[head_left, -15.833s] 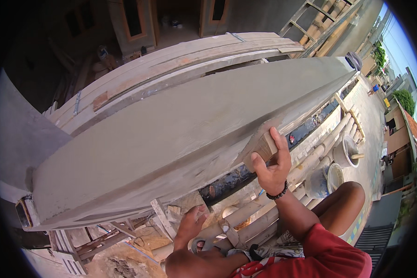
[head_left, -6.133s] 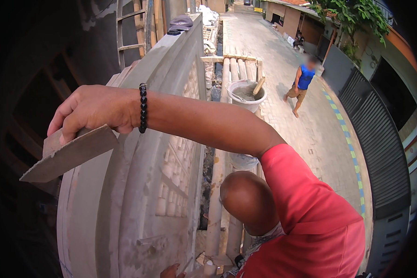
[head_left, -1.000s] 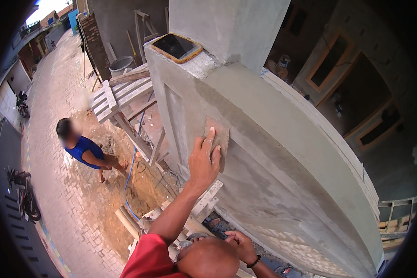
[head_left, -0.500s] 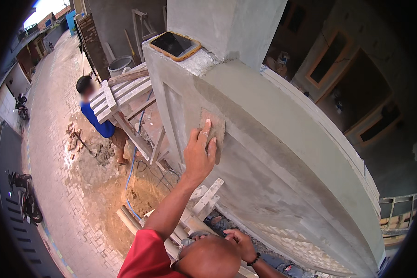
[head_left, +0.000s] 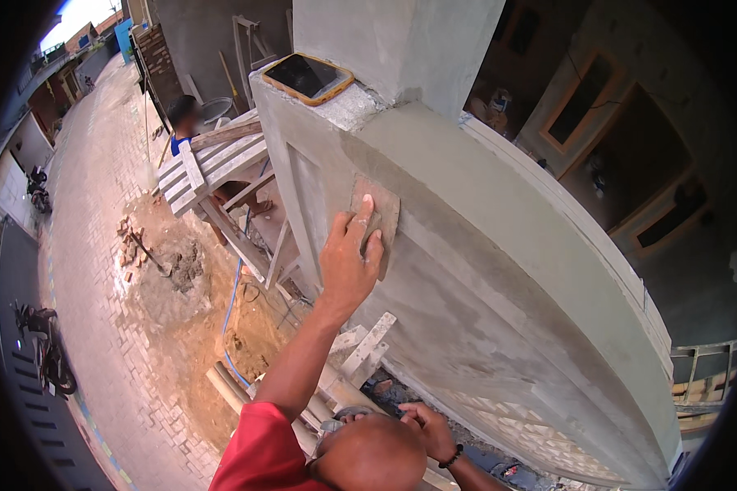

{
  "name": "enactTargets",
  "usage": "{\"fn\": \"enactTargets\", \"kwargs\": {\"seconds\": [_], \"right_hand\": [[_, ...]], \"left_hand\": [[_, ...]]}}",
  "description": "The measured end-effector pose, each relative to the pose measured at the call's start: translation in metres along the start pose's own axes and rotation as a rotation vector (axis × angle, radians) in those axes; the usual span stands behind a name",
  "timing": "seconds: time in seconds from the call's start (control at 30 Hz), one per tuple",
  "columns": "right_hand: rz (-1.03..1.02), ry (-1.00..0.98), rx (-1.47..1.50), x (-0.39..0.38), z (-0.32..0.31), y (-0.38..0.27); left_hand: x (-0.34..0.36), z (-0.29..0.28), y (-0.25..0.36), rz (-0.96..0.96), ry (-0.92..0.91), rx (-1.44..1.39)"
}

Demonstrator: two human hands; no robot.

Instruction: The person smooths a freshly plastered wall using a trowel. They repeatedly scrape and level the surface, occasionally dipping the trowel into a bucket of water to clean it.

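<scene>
Head view: my left hand (head_left: 348, 255) grips float (head_left: 388, 211) against wall (head_left: 483, 295), near left end; right hand (head_left: 434, 434) curled beside knee (head_left: 377, 456), contents unclear. Smoothing step, I judge; next move calls for even pressure.

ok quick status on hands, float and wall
Left hand holds float against wall. Right hand beside knee. Phone on ledge, clear of float.
</scene>
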State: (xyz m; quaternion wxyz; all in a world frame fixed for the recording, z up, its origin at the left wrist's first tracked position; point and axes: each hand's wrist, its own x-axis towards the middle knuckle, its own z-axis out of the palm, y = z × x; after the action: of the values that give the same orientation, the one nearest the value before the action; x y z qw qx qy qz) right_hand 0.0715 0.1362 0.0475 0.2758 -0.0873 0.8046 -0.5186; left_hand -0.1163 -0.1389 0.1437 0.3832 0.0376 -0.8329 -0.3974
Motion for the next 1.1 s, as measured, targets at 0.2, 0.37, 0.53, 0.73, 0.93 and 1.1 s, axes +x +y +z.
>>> {"fn": "enactTargets", "kwargs": {"seconds": [0.2, 0.37, 0.53, 0.73, 0.93, 1.1], "right_hand": [[-0.006, 0.008, -0.023, 0.004, -0.006, -0.006], [-0.030, 0.026, -0.081, 0.002, -0.002, -0.004], [-0.039, -0.003, -0.066, 0.002, 0.002, -0.010], [-0.077, 0.007, -0.080, 0.004, 0.000, -0.005], [-0.102, 0.006, -0.163, 0.002, 0.000, -0.012], [-0.105, 0.019, -0.162, 0.001, -0.005, -0.017]], "left_hand": [[0.011, -0.025, 0.004, 0.085, 0.066, -0.018], [0.064, -0.016, 0.027, 0.143, 0.074, 0.008], [-0.015, 0.008, 0.000, 0.058, 0.017, 0.005], [0.004, -0.008, 0.051, 0.081, 0.051, -0.151], [-0.013, 0.026, 0.052, 0.176, 0.002, -0.022], [-0.057, 0.012, 0.035, 0.070, -0.072, -0.030]]}}
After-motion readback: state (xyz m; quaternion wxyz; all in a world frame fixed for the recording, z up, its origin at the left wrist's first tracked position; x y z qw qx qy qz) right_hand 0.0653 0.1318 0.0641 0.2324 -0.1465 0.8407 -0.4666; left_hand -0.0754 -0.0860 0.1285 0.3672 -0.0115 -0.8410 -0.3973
